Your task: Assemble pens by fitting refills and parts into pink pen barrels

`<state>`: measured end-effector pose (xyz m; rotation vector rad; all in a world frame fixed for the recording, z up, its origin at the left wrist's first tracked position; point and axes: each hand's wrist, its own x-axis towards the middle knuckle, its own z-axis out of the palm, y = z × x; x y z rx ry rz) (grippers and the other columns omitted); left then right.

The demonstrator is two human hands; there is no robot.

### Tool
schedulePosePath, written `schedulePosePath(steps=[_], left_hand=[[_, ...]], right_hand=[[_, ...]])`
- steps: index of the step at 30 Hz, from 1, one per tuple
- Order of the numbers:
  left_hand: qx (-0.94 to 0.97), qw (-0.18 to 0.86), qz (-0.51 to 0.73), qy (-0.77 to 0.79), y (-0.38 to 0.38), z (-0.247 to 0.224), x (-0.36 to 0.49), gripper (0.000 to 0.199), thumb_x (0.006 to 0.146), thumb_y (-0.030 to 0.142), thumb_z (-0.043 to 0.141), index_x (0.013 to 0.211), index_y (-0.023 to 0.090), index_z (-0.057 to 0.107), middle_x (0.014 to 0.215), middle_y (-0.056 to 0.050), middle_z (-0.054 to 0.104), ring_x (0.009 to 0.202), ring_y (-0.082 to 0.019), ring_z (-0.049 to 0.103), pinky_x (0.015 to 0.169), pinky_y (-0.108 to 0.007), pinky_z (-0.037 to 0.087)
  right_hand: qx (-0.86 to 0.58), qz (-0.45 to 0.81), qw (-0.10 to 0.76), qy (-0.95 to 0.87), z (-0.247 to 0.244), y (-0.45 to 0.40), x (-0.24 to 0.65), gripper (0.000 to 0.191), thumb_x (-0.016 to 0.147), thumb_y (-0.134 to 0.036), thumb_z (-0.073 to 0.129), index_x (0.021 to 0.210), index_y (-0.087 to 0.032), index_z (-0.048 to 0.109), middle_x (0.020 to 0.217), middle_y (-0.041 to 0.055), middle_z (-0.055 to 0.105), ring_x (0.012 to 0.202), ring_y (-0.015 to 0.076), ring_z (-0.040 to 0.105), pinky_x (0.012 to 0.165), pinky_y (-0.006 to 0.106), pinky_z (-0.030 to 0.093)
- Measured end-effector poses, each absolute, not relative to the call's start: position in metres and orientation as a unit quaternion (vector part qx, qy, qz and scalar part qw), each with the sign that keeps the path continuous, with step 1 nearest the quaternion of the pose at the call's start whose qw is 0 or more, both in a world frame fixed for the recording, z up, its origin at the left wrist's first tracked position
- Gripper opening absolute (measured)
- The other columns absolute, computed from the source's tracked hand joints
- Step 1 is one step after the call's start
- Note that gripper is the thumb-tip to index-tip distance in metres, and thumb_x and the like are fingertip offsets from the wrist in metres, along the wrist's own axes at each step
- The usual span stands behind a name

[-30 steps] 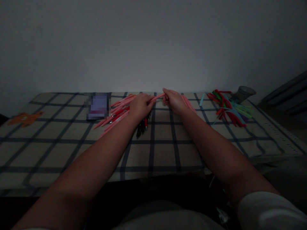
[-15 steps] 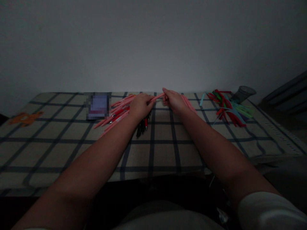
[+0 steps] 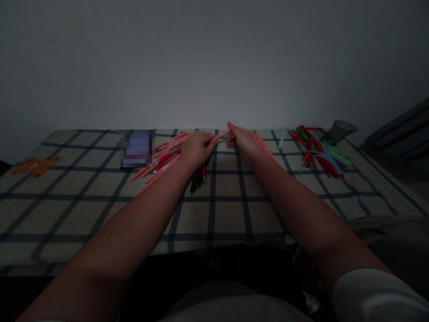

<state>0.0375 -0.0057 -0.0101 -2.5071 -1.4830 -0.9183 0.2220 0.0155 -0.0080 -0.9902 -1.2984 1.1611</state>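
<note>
A slim pink stick (image 3: 221, 134) spans the gap between my hands. My left hand (image 3: 196, 148) closes on its left end, above a heap of pink and red pens (image 3: 167, 154) and some black pens (image 3: 197, 178). The right end is pinched by my right hand (image 3: 241, 141), thumb on top. Beside that hand, partly hidden by my wrist, lie several more pink sticks (image 3: 263, 145).
A blurred-out flat purple item (image 3: 137, 150) lies left of the pens, and an orange object (image 3: 36, 166) at far left. Coloured strips (image 3: 321, 156) and a tilted clear cup (image 3: 340, 130) are on the right of the checked cloth (image 3: 228, 219). A wall stands behind.
</note>
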Motion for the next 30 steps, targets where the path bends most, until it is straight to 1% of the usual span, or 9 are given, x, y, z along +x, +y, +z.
schedulePosePath(steps=[3,6,11,13,17,21,25,30], left_hand=[[-0.815,0.037,-0.312,-0.487,-0.0068,-0.0091,0.0377,0.036,0.101,0.041,0.052,0.117,0.024,0.079,0.097,-0.008,0.076,0.094,-0.026,0.064,0.083,-0.037,0.047],[-0.802,0.035,-0.333,-0.495,-0.0072,-0.0099,0.0374,0.036,0.101,0.041,0.052,0.118,0.023,0.078,0.102,-0.008,0.077,0.097,-0.027,0.065,0.085,-0.038,0.047],[-0.795,0.027,-0.333,-0.507,-0.0084,-0.01,0.0374,0.038,0.101,0.044,0.05,0.119,0.025,0.078,0.105,-0.008,0.078,0.1,-0.027,0.066,0.087,-0.038,0.048],[-0.797,0.022,-0.33,-0.506,-0.0089,-0.0091,0.0376,0.038,0.101,0.043,0.05,0.12,0.025,0.078,0.105,-0.008,0.078,0.1,-0.027,0.066,0.087,-0.038,0.048],[-0.8,0.012,-0.332,-0.499,-0.0087,-0.0084,0.0378,0.037,0.101,0.042,0.051,0.12,0.024,0.078,0.105,-0.009,0.077,0.099,-0.027,0.066,0.087,-0.038,0.048],[-0.802,0.018,-0.326,-0.5,-0.0079,-0.0096,0.0381,0.038,0.101,0.042,0.05,0.119,0.025,0.078,0.101,-0.009,0.077,0.098,-0.027,0.065,0.086,-0.038,0.048],[-0.806,0.026,-0.326,-0.493,-0.0069,-0.0116,0.0377,0.038,0.102,0.044,0.05,0.12,0.026,0.078,0.1,-0.008,0.076,0.098,-0.027,0.065,0.086,-0.038,0.047],[-0.811,0.03,-0.32,-0.489,-0.0056,-0.0131,0.0371,0.037,0.102,0.043,0.05,0.117,0.025,0.079,0.101,-0.008,0.076,0.099,-0.026,0.065,0.088,-0.038,0.047]], right_hand=[[-0.428,0.481,0.544,-0.538,-0.0062,0.0148,0.2207,0.058,0.084,-0.076,0.067,0.069,-0.024,0.048,0.057,-0.0037,0.05,0.048,0.0093,0.044,0.046,0.023,0.038],[-0.43,0.478,0.554,-0.528,-0.0033,0.0136,0.2206,0.053,0.082,-0.074,0.07,0.078,-0.024,0.052,0.062,-0.0038,0.053,0.05,0.0092,0.047,0.045,0.022,0.038],[-0.386,0.488,0.58,-0.526,-0.0018,0.0144,0.2238,0.039,0.084,-0.058,0.078,0.102,-0.027,0.063,0.078,-0.0047,0.062,0.055,0.0068,0.052,0.047,0.02,0.039],[-0.37,0.49,0.579,-0.536,-0.003,0.0157,0.2246,0.035,0.084,-0.052,0.079,0.105,-0.027,0.066,0.081,-0.0045,0.063,0.056,0.0064,0.052,0.048,0.02,0.04],[-0.374,0.484,0.578,-0.541,-0.005,0.0173,0.224,0.029,0.084,-0.048,0.08,0.093,-0.024,0.066,0.078,-0.0042,0.061,0.056,0.0061,0.05,0.049,0.02,0.04],[-0.404,0.476,0.565,-0.539,-0.0052,0.0161,0.2228,0.039,0.084,-0.054,0.079,0.082,-0.023,0.057,0.075,-0.0041,0.059,0.056,0.0063,0.05,0.049,0.019,0.04],[-0.413,0.479,0.557,-0.539,-0.0061,0.0149,0.223,0.044,0.085,-0.058,0.077,0.078,-0.023,0.051,0.069,-0.0044,0.056,0.056,0.0072,0.048,0.05,0.019,0.039],[-0.403,0.488,0.557,-0.538,-0.0084,0.0168,0.2237,0.044,0.088,-0.057,0.075,0.076,-0.024,0.048,0.065,-0.0036,0.054,0.056,0.0092,0.049,0.05,0.021,0.04]])
